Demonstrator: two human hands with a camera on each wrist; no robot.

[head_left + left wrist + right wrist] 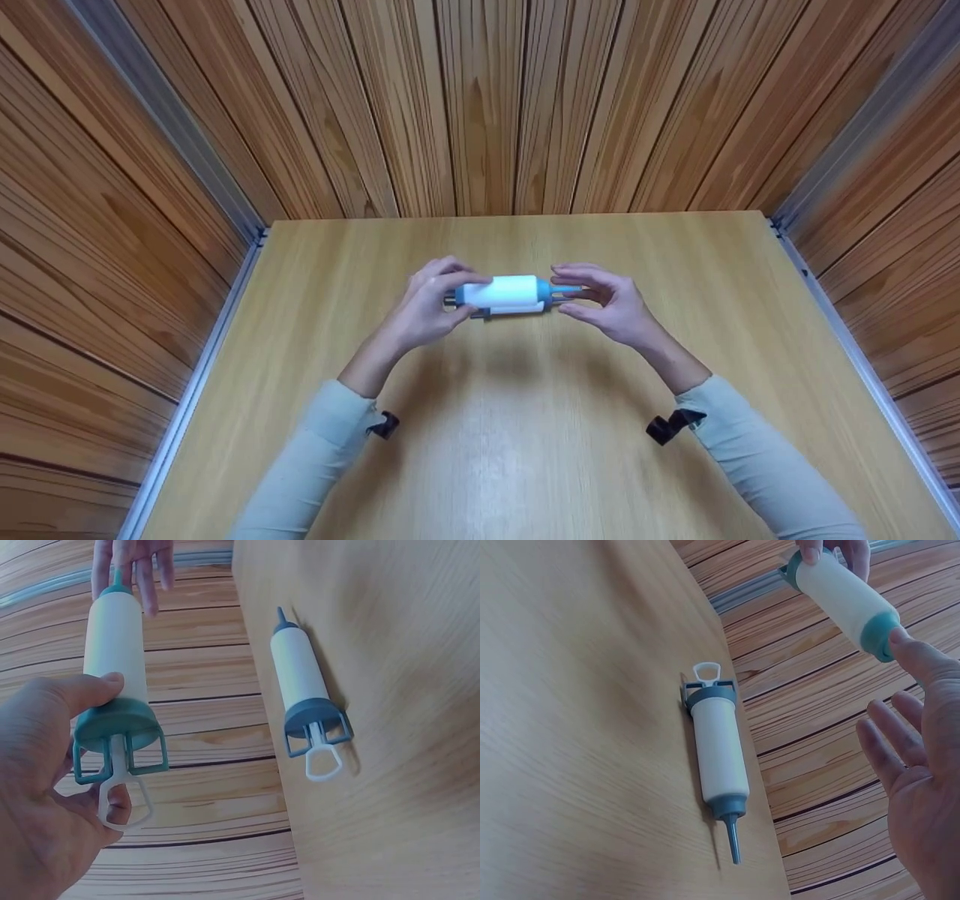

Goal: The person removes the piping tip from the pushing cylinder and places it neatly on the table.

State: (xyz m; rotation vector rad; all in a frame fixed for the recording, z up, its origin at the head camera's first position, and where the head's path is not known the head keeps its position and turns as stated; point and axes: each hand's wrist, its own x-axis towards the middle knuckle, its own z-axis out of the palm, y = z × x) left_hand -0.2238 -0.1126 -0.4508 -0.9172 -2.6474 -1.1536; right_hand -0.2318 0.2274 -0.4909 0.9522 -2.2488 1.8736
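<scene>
My left hand (433, 304) grips a large white syringe (511, 289) by its plunger end, thumb on the barrel. This syringe has teal end caps, a thin nozzle pointing right and a white loop handle (125, 804). My right hand (611, 304) is at the nozzle end, thumb and fingers apart on either side of the nozzle. In the right wrist view its thumb (919, 652) overlaps the teal front cap (880, 635); whether they touch I cannot tell. A second white syringe (721, 750), with blue-grey caps, lies on the table, largely hidden below the held one in the head view.
The wooden table (510, 435) lies beneath both hands. Plank-patterned walls (480, 105) rise at the back and both sides, with grey metal rails (195, 367) along the table's sides. A small black camera (664, 429) sits at the right wrist, another (386, 425) at the left.
</scene>
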